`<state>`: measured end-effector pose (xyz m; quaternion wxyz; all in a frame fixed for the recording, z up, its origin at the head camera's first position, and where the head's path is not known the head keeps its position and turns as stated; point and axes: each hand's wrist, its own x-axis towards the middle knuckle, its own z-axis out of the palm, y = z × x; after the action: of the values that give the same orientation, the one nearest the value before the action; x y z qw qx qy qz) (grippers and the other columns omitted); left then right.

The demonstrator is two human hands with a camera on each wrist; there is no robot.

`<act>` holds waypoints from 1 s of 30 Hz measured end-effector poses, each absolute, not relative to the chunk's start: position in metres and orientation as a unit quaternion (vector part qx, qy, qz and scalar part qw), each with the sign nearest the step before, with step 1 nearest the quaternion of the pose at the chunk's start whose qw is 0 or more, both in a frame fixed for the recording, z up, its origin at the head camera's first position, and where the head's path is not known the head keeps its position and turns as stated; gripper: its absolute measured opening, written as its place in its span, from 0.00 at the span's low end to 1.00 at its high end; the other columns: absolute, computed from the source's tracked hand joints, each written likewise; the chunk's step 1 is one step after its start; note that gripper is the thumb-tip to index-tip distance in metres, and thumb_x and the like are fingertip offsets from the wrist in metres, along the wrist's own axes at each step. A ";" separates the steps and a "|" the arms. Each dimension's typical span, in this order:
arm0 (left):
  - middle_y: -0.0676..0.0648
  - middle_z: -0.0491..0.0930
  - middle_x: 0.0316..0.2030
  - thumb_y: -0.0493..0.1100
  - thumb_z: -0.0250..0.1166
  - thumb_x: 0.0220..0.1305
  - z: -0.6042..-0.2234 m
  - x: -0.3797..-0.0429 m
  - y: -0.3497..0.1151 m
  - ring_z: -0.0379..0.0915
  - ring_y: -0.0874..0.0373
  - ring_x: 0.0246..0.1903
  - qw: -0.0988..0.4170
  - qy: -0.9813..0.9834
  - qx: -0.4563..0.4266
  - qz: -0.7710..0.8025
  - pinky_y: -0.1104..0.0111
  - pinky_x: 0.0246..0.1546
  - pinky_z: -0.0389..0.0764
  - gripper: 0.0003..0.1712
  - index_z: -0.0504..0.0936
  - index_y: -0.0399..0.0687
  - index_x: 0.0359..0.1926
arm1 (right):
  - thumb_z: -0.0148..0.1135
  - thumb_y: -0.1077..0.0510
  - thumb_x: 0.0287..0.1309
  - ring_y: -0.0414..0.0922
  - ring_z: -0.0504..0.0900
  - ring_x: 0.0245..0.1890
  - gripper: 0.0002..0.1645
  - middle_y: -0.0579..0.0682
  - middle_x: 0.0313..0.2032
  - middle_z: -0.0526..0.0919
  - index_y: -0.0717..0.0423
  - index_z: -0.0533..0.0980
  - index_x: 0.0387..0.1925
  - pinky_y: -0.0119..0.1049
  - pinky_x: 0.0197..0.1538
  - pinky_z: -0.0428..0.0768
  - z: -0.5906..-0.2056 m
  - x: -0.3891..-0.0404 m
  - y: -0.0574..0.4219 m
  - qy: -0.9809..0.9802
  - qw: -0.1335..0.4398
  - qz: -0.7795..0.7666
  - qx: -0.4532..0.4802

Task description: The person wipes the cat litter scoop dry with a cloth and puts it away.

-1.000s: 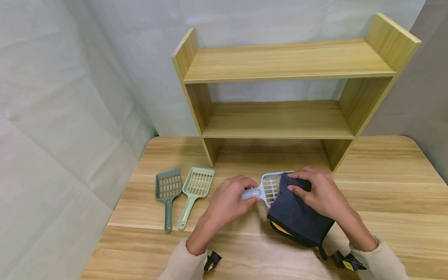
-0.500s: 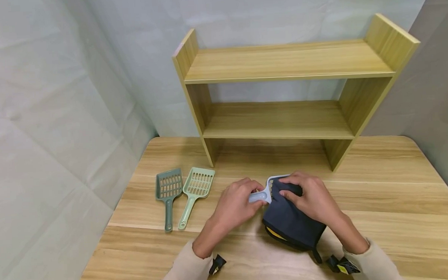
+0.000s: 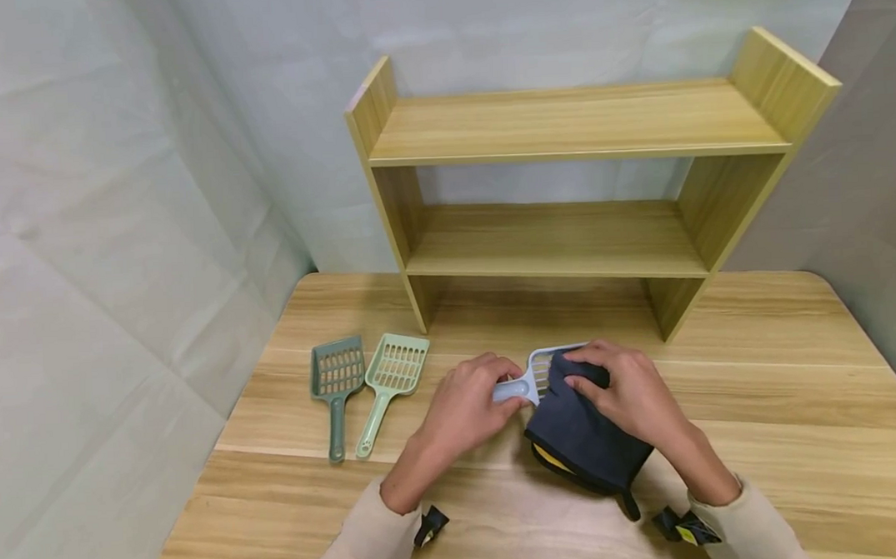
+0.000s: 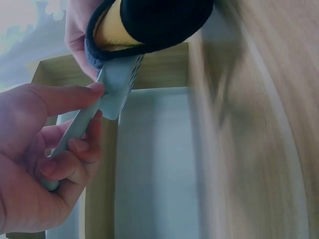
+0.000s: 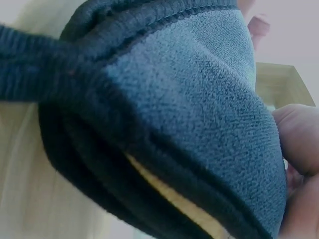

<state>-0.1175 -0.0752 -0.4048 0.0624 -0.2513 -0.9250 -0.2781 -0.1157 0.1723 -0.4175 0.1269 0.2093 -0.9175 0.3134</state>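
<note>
Smth plas. blue scoop (image 3: 514, 390), matt fuzzy cloth (image 3: 586, 430), wood-grain tbl (image 3: 783, 398)

Both wrist views close on cloth (image 5: 199, 94)

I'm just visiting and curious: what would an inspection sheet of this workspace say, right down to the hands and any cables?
Surface: wood-grain table.
Job's things: light-blue slotted scoop; dark cloth with yellow inside, covering part of the scoop's slotted head.
Clutter: dark green scoop and light green scoop, side by side on the left.
Hands: left hand grips the light-blue handle; right hand pinches the cloth.
Cables: nothing seen.
Surroundings: two-tier wooden shelf at the back, pale sheeting behind.
</note>
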 end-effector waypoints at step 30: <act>0.51 0.88 0.38 0.42 0.83 0.58 -0.406 -0.124 -0.082 0.81 0.60 0.33 0.066 -0.919 -0.249 -0.297 0.67 0.35 0.80 0.13 0.91 0.48 0.43 | 0.80 0.65 0.57 0.53 0.91 0.46 0.19 0.51 0.45 0.92 0.57 0.90 0.51 0.54 0.50 0.86 -0.416 -0.118 0.180 -0.916 0.127 0.318 0.211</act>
<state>-0.1238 -0.0820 -0.4060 0.0655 -0.2491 -0.9194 -0.2973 -0.1175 0.1801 -0.4157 0.1270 0.2109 -0.9156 0.3179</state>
